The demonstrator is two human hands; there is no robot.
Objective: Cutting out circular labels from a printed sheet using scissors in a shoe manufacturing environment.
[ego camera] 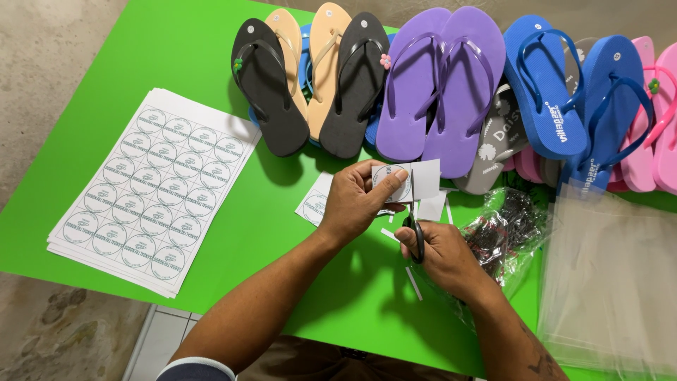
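Nearest me: my right hand (pixel 444 255), fingers clenched through the black handles of a pair of scissors (pixel 416 236). Blades point up toward the paper; mostly hidden, can't tell if they're apart or closed.

Just above-left: my left hand (pixel 356 201), thumb and fingers pinching a small white paper piece (pixel 412 182) with a round printed sticker on it. Piece is held off the table, right at the scissor tips. Thin white paper offcuts (pixel 415 282) lie on the green table (pixel 268 233) under and between both hands.

Behind the left hand, flat on the table: another cut square with a round label (pixel 314 206).

Right of the right hand: crumpled clear plastic bag with something dark inside (pixel 504 233). Further right, a stack of flat clear plastic bags (pixel 610 282).

Left side, well apart from the hands: stack of white sheets printed with rows of round labels (pixel 151 190), lying at an angle.

Far edge: a row of flip-flops leaning across each other – black pair (pixel 271 92), tan (pixel 326 56), purple pair (pixel 441 85), blue (pixel 546 85), pink (pixel 652 120) at the right edge.
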